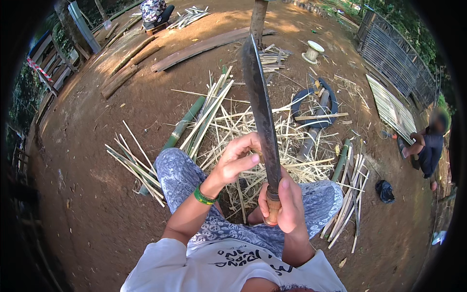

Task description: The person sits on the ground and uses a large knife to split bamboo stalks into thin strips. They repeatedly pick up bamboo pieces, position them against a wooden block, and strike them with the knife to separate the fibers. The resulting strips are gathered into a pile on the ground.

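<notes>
Far left: wooden fence with red-white tape (38, 68), dirt ground (82, 160), a few split logs (124, 68) lying on it.

Left-centre: one green bamboo pole (184, 124) on the ground, long axis running from near our left knee up and away. Loose bundle of pale bamboo strips (134, 168) beside it, too many to count, and a wider mess of shavings (233, 126) ahead of our legs.

Our left hand (238, 160), green wristband (203, 196) on that wrist, is curled with thumb and fingers pinched up against the flat of the blade at about its lower third. It looks like it grips a thin sliver there, but we can't tell for sure; the blade hides the contact.

Centre: one machete (260, 104), dark blade, held near upright, tip pointing away from us, long axis almost straight up the frame with a slight lean left. Key relation: the blade sits immediately right of the left hand, touching or nearly so, and directly above the right hand.

Our right hand (287, 202) is wrapped tight round the wooden handle (273, 210), at the bottom of the blade, between our knees. Right hand carries the tool; left hand is the one nearer the working stretch of the edge.

Right: second green bamboo piece (341, 160) by our right knee, more strips (348, 204), a blue hoop-like thing (316, 102), one white spool (313, 50), and a woven bamboo panel (389, 104). Far right: one other person (428, 146), crouched, well apart. One black bag (386, 191) is near them.
</notes>
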The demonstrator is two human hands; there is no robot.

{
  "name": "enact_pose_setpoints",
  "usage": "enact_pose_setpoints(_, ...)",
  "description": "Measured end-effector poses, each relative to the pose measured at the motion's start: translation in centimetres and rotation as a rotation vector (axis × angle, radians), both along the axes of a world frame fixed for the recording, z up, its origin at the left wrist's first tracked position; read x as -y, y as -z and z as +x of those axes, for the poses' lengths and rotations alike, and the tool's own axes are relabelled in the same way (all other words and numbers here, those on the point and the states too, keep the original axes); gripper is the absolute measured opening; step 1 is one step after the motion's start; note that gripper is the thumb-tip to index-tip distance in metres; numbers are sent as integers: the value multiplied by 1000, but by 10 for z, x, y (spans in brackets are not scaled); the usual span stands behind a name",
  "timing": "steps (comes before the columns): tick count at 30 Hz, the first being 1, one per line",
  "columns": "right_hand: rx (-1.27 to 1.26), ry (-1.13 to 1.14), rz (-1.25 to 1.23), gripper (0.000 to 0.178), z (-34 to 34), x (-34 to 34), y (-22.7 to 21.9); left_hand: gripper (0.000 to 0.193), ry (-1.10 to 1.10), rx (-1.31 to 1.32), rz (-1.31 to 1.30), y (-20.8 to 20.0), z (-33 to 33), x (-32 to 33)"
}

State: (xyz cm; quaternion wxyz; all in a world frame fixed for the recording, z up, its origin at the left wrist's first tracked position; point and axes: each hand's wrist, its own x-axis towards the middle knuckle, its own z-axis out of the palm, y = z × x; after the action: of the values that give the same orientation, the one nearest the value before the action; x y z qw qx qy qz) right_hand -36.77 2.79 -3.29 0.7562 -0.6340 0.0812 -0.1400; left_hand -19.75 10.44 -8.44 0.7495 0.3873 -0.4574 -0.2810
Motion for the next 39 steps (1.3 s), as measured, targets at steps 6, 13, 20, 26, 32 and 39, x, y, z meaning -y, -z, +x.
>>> enact_pose_setpoints(6, 14, 1, 62, 67, -7, 0, 5, 10, 29, -5, 26, -1, -4, -1)
enact_pose_setpoints(13, 24, 17, 42, 68, -11, 3, 10, 11, 79, 27, -7, 6, -2, 2)
enact_pose_setpoints(20, 14, 26, -13, 68, -12, 5, 8, 14, 67, 61, 11, 6, -1, 4)
enact_pose_setpoints(26, -5, 16, -24, 69, -14, 3, 6, 15, 75, 28, 11, 7, -3, 2)
enact_pose_setpoints(32, -35, 25, 8, 71, -13, 0, 8, 14, 93, 19, -9, 15, 1, 3)
enact_pose_setpoints(39, 2, 4, -14, 72, -13, 2, 8, 13, 76, 7, 3, 8, -3, 3)
